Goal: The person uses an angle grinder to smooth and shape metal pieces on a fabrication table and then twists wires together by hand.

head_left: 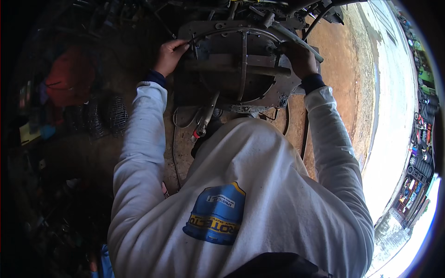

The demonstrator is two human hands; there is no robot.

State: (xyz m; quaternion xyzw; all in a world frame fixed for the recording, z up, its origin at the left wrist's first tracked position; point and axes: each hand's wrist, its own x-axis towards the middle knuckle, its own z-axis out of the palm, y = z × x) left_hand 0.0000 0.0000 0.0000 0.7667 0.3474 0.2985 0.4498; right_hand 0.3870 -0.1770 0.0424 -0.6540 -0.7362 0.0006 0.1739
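A round frame of thin curved metal rod (232, 29) with a flat upright strip (244, 60) across its middle lies over a dark metal plate (199, 28). My left hand (170, 57) pinches the upper left end of the curved rod between thumb and fingers. On the other side my right hand (301, 59) is closed round the frame's right edge, its fingertips in shadow. A straight pipe-like bar (266, 71) runs sideways across the frame. Just above my right hand rests a hammer (268, 21), its long handle slanting down to the right.
A long-handled tool (206, 118) with red near its lower end leans below the plate, beside a cable (175, 153). Dark metal parts crowd the far edge. Wire coils (117, 115) and a red object (69, 78) are at left. Bare brown ground (340, 69) lies right.
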